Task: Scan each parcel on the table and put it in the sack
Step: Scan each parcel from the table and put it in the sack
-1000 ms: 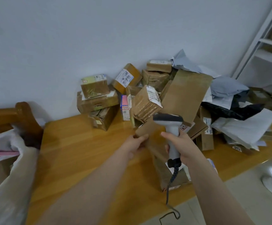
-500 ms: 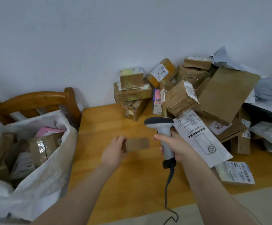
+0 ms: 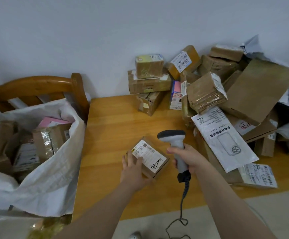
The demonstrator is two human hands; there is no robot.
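Fingers (image 3: 139,160) of our left hand (image 3: 133,171) lay spread over the near-left end of the parcel (image 3: 155,162), with the thumb tucked under its near edge, so the hand held the box. We could not tell whether the parcel rested on the table (image 3: 112,123) or sat just above it. Its long axis ran from far left to near right, label up, with the barcode (image 3: 140,150) at the far-left end, clear of the fingers. Our right hand (image 3: 189,158) was wrapped round the grip of the scanner (image 3: 172,138), whose head stood just beyond and to the right of the parcel. We judged that the head needed tipping down and left onto the barcode. The sack (image 3: 54,169) stood open to the left, nearer the left hand.
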